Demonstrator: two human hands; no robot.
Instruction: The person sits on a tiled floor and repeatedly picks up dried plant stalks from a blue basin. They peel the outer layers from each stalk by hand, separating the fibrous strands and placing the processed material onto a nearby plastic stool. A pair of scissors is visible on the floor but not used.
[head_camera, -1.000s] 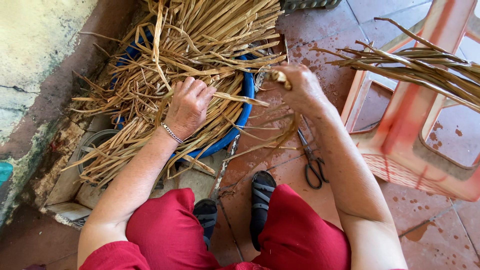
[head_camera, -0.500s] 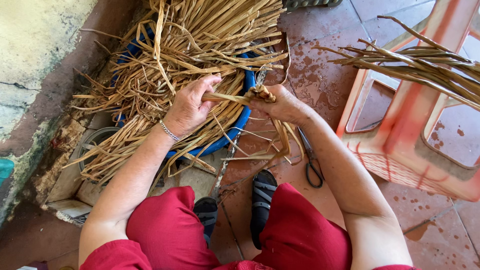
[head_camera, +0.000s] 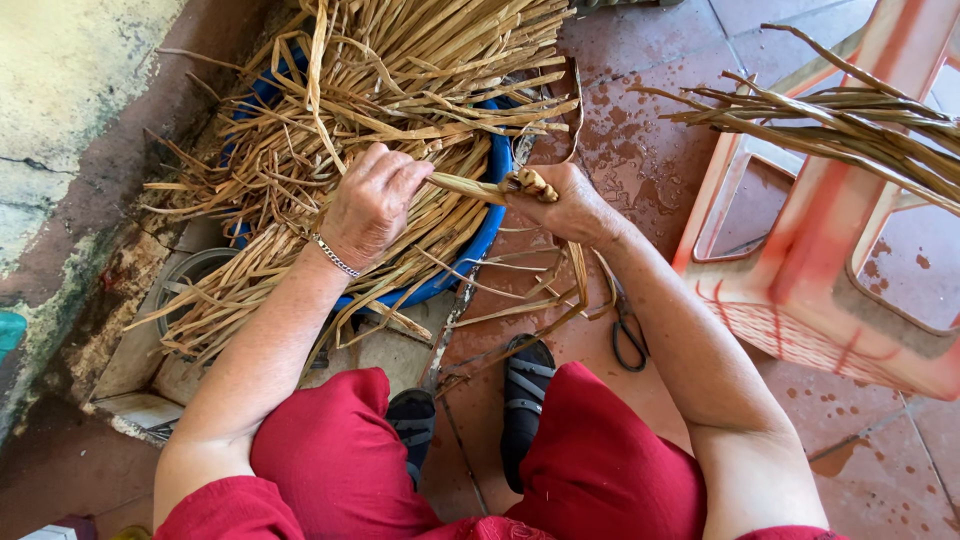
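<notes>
A big heap of dried straw-coloured leaf strips (head_camera: 400, 110) fills a blue basin (head_camera: 492, 225) in front of me. My left hand (head_camera: 370, 205) is closed around one end of a strip (head_camera: 468, 187) just above the heap. My right hand (head_camera: 565, 205) grips the other end, where the strip is twisted into a small braided knot (head_camera: 533, 184). Loose strip tails (head_camera: 560, 300) hang down from my right hand toward the floor. A bracelet sits on my left wrist.
A red and white plastic stool (head_camera: 830, 260) stands at the right with more dried strips (head_camera: 850, 120) lying on it. Dark scissors (head_camera: 628, 335) lie on the wet red tiled floor beside my sandalled feet (head_camera: 525, 395). A stained wall (head_camera: 70, 120) runs along the left.
My right hand came left from the basin's edge and met the left hand. Both now hold one strip between them, and the twisted end has formed at the right hand.
</notes>
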